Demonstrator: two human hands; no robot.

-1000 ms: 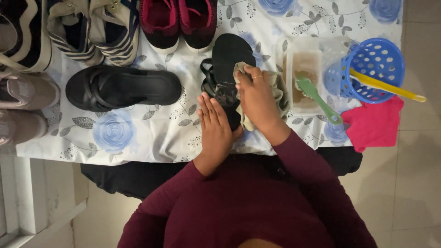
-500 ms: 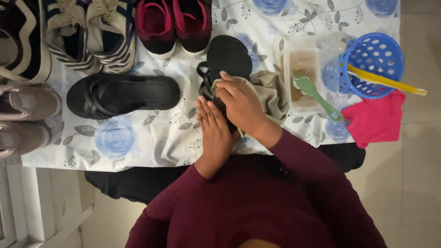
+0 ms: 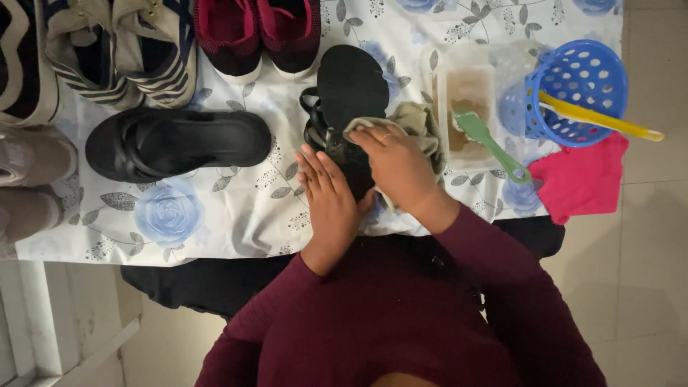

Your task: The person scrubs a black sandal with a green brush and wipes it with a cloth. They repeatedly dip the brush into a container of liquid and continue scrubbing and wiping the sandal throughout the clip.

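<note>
A black sandal (image 3: 351,89) lies lengthwise on the flowered tablecloth (image 3: 215,215), its heel end toward me. My left hand (image 3: 326,197) presses flat against the sandal's near left side, fingers together. My right hand (image 3: 394,161) grips a beige cloth (image 3: 419,122) and holds it down on the sandal's strap area. The near part of the sandal is hidden under both hands.
A second black sandal (image 3: 179,143) lies sideways to the left. Striped sneakers (image 3: 118,46), dark red shoes (image 3: 258,32) and other shoes (image 3: 29,172) line the back and left. To the right are a clear tub (image 3: 469,93) with a green brush (image 3: 491,143), a blue basket (image 3: 573,93) and a pink cloth (image 3: 580,179).
My right hand with the cloth slid from the sandal's right side toward its middle straps. My left hand stayed against the sandal's near side.
</note>
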